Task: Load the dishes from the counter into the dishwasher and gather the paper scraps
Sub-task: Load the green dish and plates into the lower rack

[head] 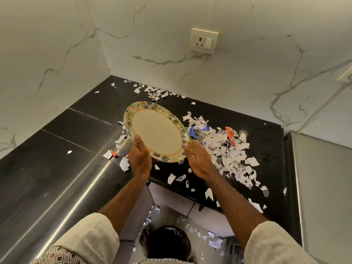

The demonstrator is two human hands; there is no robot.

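Observation:
A round plate [156, 131] with a cream centre and a multicoloured patterned rim is tilted above the black counter [80, 130]. My left hand [140, 156] grips its near edge, thumb on the face and fingers underneath. My right hand [198, 159] lies with straight fingers against the plate's lower right rim. Torn paper scraps [228, 149] are heaped on the counter right of the plate, with a red piece [230, 135] and blue pieces [198, 130] among them. More scraps [156, 94] lie by the back wall.
White marble-look walls meet in a corner behind the counter, with a wall socket [204, 40]. A steel appliance top [322, 178] stands at the right. Below the counter edge, scraps [211, 241] litter the floor around a dark round thing [171, 242].

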